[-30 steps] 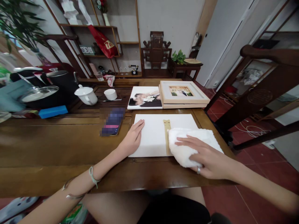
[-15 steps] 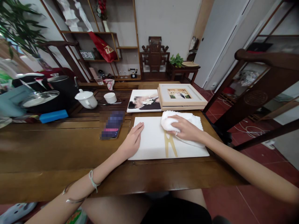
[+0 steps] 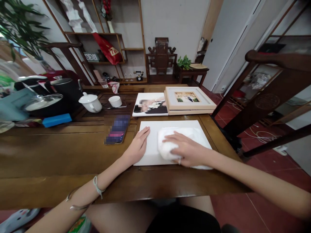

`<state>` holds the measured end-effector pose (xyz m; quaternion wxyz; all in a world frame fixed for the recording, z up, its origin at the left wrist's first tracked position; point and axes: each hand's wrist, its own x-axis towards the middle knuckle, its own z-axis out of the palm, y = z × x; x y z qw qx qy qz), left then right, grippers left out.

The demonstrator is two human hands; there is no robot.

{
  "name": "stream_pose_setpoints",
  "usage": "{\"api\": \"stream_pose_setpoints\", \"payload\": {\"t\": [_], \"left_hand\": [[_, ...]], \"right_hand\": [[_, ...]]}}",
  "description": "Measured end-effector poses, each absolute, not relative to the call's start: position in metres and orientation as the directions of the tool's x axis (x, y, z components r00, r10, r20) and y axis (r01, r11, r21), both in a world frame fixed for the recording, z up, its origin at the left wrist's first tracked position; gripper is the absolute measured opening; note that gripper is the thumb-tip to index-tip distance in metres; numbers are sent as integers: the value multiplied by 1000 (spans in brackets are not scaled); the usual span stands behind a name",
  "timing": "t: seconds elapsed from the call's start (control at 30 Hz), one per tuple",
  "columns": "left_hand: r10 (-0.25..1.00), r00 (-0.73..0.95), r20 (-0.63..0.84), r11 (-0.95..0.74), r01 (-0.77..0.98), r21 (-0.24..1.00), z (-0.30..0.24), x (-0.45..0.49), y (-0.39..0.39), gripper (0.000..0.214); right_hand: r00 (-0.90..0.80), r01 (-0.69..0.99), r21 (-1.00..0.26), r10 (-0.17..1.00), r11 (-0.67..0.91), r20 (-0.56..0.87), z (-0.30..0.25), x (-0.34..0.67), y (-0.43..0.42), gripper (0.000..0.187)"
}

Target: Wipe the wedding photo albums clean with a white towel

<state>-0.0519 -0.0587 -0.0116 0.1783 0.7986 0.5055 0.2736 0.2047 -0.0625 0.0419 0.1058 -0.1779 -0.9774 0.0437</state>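
A white rectangular panel (image 3: 152,152) lies flat on the wooden table in front of me. My left hand (image 3: 138,145) rests with outstretched fingers on the panel's left side. Bunched under the fingers of my right hand (image 3: 188,149) is a white cloth (image 3: 164,145), pressed against the panel near its front edge. The cloth spreads over much of the panel's right half and hides the surface there. A ring shows on one right finger.
Beyond the panel lie a photo print (image 3: 150,105) and stacked light-wood picture frames (image 3: 191,100). To the left are a phone (image 3: 118,129), a lidded white cup (image 3: 90,103), a small white bowl (image 3: 115,101) and a blue box (image 3: 57,120). A dark chair (image 3: 264,97) stands right.
My right hand has moved the cloth toward me and slightly left across the panel. The tan A-shaped mark seen before is now covered. My left hand stays in place.
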Motion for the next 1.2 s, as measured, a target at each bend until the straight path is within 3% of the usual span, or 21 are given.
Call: {"api": "stream_pose_setpoints", "payload": {"t": [0.17, 0.3, 0.4, 0.5, 0.6, 0.87, 1.2], "left_hand": [[905, 340, 254, -424, 702, 572, -10, -52, -59, 48], [904, 340, 259, -427, 705, 566, -10, -52, -58, 49], [904, 340, 260, -428, 712, 557, -11, -51, -58, 49], [902, 341, 265, -432, 709, 557, -11, -52, -58, 48], [900, 345, 267, -437, 700, 565, -11, -53, -58, 48], [891, 363, 271, -452, 679, 579, -14, -55, -55, 50], [900, 356, 251, -434, 681, 590, -13, -56, -54, 47]], "right_hand": [[-846, 449, -119, 464, 886, 263, 43, 194, -3, 17], [-829, 523, -50, 521, 851, 204, 44, 178, -6, 21], [-875, 470, 23, 462, 883, 142, 43, 168, -48, 22], [-927, 365, 19, 361, 931, 103, 44, 161, -95, 18], [-939, 336, 26, 333, 942, 91, 45, 154, -113, 17], [-830, 557, 53, 555, 829, 47, 50, 139, -46, 28], [-909, 411, 68, 404, 909, 97, 49, 133, -110, 20]]}}
